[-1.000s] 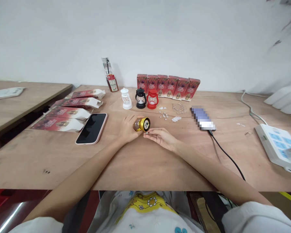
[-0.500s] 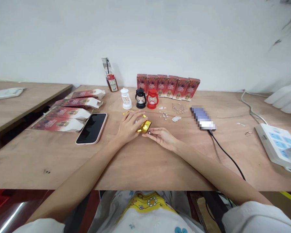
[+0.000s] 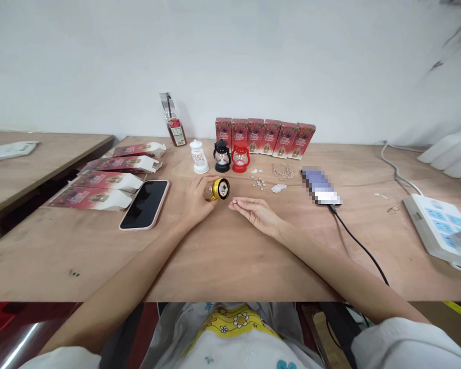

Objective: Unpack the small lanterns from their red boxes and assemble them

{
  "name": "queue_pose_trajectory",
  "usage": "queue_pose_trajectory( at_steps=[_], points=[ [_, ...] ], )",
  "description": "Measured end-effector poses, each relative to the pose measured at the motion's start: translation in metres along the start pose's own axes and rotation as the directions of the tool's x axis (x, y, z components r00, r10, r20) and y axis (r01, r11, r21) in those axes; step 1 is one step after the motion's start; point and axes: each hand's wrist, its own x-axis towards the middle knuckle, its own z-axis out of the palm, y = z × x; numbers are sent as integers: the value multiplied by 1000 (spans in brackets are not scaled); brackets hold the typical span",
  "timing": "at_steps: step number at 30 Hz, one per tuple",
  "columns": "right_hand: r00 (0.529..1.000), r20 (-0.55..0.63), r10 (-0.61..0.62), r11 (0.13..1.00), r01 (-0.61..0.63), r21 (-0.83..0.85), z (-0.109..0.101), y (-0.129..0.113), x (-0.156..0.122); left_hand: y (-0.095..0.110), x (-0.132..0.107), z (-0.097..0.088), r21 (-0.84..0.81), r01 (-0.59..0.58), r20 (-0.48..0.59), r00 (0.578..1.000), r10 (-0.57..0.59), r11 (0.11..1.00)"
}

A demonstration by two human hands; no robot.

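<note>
My left hand (image 3: 200,201) is closed around a small gold lantern (image 3: 215,190). The lantern lies on its side, its open base turned toward my right hand; its far end is hidden by my fingers. Between the thumb and fingertips of my right hand (image 3: 258,212) is a small round button cell (image 3: 234,202), just right of the base and apart from it. Behind them stand a white lantern (image 3: 198,157), a black lantern (image 3: 222,156) and a red lantern (image 3: 240,157). Several loose button cells (image 3: 258,182) lie beyond my right hand.
Open red boxes (image 3: 100,197) and a phone (image 3: 145,205) lie at left. A bottle (image 3: 176,130) and upright red boxes (image 3: 269,137) stand behind. White tabs (image 3: 278,188), thin wires (image 3: 283,171), a charging phone (image 3: 320,187) and a power strip (image 3: 440,228) are on the right.
My left hand has turned the gold lantern so its open base faces me more. My right hand has drawn slightly away from the base, still pinching the button cell.
</note>
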Motion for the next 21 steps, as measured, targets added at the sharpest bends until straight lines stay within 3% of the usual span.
queue_pose_trajectory(
  at_steps=[4, 10, 15, 18, 21],
  points=[
    [996, -59, -68, 997, 66, -37, -9, -6, 7, -1, 1, -3, -25, 90, -21, 996, -91, 996],
    [982, -133, -131, 986, 115, -123, -30, -30, 24, -11, 5, -14, 380, 120, -53, 993, -108, 917],
    [996, -71, -55, 885, 16, -465, -41, -62, 52, -21, 21, -19, 641, -69, 96, 995, 8, 764],
    [999, -48, -14, 812, -17, -584, -44, -78, 68, -26, 35, -15, 643, -188, 220, 974, 56, 742],
    [1000, 2, -4, 734, 4, -679, -45, -88, 80, -33, 45, -8, 549, -301, 308, 940, 146, 780]
  ],
)
